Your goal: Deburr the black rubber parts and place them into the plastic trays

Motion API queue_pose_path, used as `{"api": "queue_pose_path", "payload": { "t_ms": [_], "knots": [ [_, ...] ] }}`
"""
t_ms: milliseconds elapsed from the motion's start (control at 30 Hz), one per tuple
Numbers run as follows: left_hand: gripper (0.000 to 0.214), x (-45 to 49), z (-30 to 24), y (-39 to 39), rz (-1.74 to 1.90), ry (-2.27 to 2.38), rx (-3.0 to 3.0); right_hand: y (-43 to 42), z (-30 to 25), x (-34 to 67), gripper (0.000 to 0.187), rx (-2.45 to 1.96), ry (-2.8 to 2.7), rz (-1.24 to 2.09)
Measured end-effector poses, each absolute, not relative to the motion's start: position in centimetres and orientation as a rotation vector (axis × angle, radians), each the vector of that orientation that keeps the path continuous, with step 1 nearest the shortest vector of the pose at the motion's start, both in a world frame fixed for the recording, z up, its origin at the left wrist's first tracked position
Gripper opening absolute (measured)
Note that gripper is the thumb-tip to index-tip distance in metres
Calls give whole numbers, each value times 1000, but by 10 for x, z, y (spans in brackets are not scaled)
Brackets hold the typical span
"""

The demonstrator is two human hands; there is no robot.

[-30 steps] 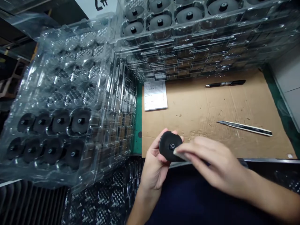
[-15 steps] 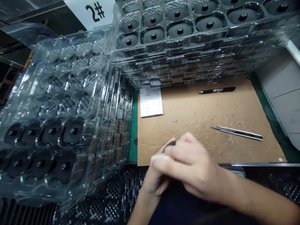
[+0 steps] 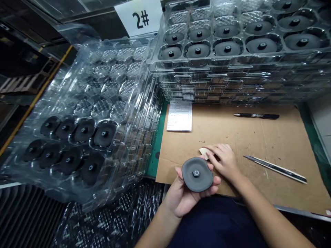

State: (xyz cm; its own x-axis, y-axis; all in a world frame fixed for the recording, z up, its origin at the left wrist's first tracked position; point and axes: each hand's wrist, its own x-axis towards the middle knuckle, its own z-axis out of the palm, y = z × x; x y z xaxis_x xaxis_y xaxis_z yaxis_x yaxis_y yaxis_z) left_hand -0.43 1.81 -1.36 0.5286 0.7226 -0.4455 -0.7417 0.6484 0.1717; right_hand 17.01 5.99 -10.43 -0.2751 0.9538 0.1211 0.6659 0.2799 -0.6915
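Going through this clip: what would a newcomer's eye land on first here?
The dark round disc with a central nut-like boss stands out first, cradled in the left hand at lower centre, while the right hand holds a small pale piece beside it. Above and right rises a stack of clear plastic trays with rows of similar discs. A white "2#" sign sits at top centre.

Floor: dark, crossed diagonally by a yellow floor stripe
Far left: wooden pallet in shadow
Back: white sign printed "2#"
Right: pale grey wall panel
Bench: green mat
Light: dim at left, brighter at right
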Motion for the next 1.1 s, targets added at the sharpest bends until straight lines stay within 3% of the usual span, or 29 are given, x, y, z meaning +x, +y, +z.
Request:
{"api": "queue_pose_path", "payload": {
  "t_ms": [300, 533, 800, 967, 1100],
  "knots": [
    [56, 2, -7, 17, 948, 731, 280, 63, -105, 171, 27, -1449, -2043, 632],
    [104, 1, -15, 10, 1120, 1250, 1545, 32, -83, 198, 31, -1609, -1939, 439],
    [103, 6, -16, 17, 1089, 1285, 1467, -14, -95, 293, 39, -2089, -1796, 129],
    [104, 13, -9, 21, 1127, 1323, 1559, -5, -95, 284, 29, -1945, -1716, 238],
    [105, 13, -4, 23, 1133, 1430, 1626, 0, -51, 237, 21, -1752, -1709, 387]
  ]
}}
